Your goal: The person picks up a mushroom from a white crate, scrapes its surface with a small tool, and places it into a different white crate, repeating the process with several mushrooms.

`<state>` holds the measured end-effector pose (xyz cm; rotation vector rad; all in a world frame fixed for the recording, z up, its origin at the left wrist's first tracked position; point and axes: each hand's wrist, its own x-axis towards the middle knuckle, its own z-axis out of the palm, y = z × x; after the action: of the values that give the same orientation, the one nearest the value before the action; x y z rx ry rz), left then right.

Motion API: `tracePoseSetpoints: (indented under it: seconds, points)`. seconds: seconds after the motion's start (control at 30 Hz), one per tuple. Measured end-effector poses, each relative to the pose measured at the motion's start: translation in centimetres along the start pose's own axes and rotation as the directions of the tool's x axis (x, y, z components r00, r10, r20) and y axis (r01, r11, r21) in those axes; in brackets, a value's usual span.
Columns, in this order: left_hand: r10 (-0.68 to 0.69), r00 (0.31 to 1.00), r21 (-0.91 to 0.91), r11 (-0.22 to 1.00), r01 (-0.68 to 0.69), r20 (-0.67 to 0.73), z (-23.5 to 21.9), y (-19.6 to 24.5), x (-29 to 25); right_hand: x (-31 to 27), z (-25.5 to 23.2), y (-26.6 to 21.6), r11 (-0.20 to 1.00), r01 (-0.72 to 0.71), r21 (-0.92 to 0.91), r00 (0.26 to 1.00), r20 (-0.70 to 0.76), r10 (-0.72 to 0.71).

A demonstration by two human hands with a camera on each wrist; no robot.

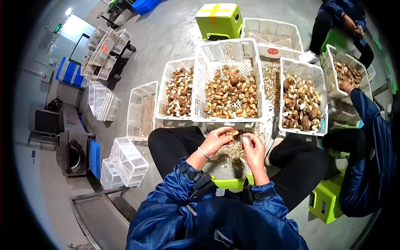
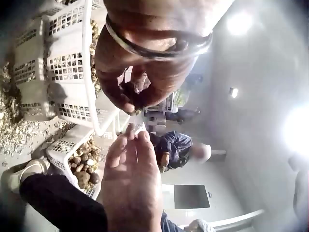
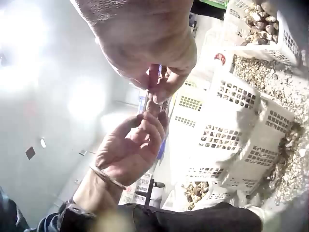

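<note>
Over the lap in the head view, my left hand (image 1: 213, 142) pinches a small brown-and-white mushroom (image 1: 234, 133) between thumb and fingertips. Close on its right is my right hand (image 1: 255, 153), thumb and fingers drawn together on a small grey thing (image 1: 246, 138); I cannot tell what this is. The fingertips of both hands meet near the mushroom. Its lower part is hidden by fingers in both wrist views. Just ahead stands a white crate (image 1: 228, 120) of brown mushrooms (image 1: 231, 91), with pale trimmings (image 1: 233, 153) on the floor below the hands.
More mushroom crates stand left (image 1: 161, 98) and right (image 1: 323, 104). A white crate (image 1: 143, 89) lies farther left. Behind is a green stool (image 1: 218, 25). At the right another person's arm (image 1: 364, 106) reaches into a crate; one more person sits behind.
</note>
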<state>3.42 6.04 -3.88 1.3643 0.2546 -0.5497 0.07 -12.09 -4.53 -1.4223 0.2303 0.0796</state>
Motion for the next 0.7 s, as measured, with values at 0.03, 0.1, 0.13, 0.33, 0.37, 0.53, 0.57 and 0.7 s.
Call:
tracePoseSetpoints:
  seconds: [0.03, 0.1, 0.13, 0.33, 0.37, 0.53, 0.57, 0.7]
  points:
    - [0.015, 1.000, -0.008, 1.000, -0.015, 0.001, 0.1, -0.2, -0.6, -0.1, -0.1, 0.4, 0.999, 0.020, 0.029, 1.000, 0.017, -0.021]
    - [0.093, 0.995, 0.070, 0.993, -0.091, -0.034, 0.7, -0.3, -1.7, -0.4, -0.1, 0.8, 0.994, 0.057, 0.090, 0.997, 0.050, -0.061]
    - [0.157, 0.987, 0.181, 0.972, -0.147, -0.044, 0.9, 0.0, -2.3, -0.6, -0.2, 0.3, 0.994, 0.040, 0.102, 0.996, 0.072, -0.047]
    - [0.370, 0.928, 0.510, 0.808, -0.295, -0.049, 1.6, 0.1, -4.3, -1.9, -0.6, -1.8, 0.987, 0.157, -0.040, 0.979, 0.135, -0.150]
    - [0.419, 0.908, 0.515, 0.779, -0.358, -0.003, 1.7, 0.1, -4.4, -2.2, -0.7, -2.0, 0.989, 0.140, -0.037, 0.982, 0.130, -0.135]
    - [0.451, 0.892, 0.628, 0.691, -0.357, 0.011, 2.6, 1.6, -5.7, -1.9, -1.0, -1.0, 0.966, 0.220, -0.136, 0.972, 0.109, -0.207]
    - [0.388, 0.922, 0.458, 0.820, -0.343, -0.005, 2.4, 1.2, -5.6, -1.8, -1.5, 0.1, 0.996, 0.076, -0.041, 0.989, 0.129, -0.070]
    - [0.310, 0.948, 0.386, 0.885, -0.261, -0.069, 2.9, 0.8, -5.6, -2.5, -1.9, -1.5, 0.993, 0.116, 0.021, 0.977, 0.179, -0.118]
